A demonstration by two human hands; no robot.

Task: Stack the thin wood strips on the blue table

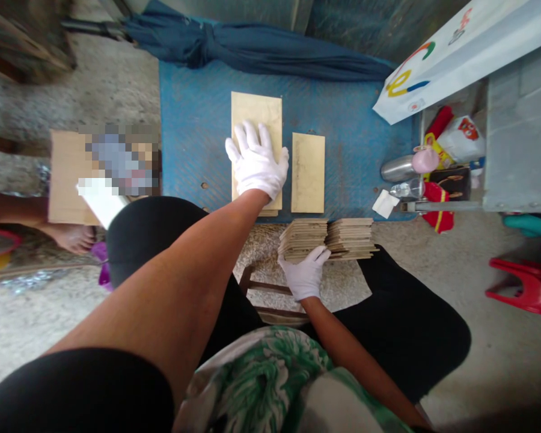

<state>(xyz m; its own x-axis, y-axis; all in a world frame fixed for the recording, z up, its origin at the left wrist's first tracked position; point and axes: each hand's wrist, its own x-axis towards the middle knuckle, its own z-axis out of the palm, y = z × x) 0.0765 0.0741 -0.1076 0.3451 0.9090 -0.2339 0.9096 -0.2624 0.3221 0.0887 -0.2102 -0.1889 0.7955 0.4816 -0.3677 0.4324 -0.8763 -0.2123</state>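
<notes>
My left hand [256, 159], in a white glove, lies flat with fingers spread on a pale yellow rectangular board [250, 108]. The edge of another piece shows under that board's near end. A smaller pale board [308, 174] lies just to the right, apart from the hand. Below the table's near edge, my right hand [304, 275], also gloved in white, grips the near end of a stack of thin boards [303, 237], thumb on the left and fingers on the right. Its exact hold is partly hidden. A second stack of thin boards [350, 237] stands directly beside it.
The blue table [184, 138] bears a folded dark blue umbrella [261, 45] along its far edge. At right are a white bag [460, 54], a steel flask [397, 168] and a small white piece [385, 203]. A red stool [518, 285] stands right; another person's foot [74, 236] is left.
</notes>
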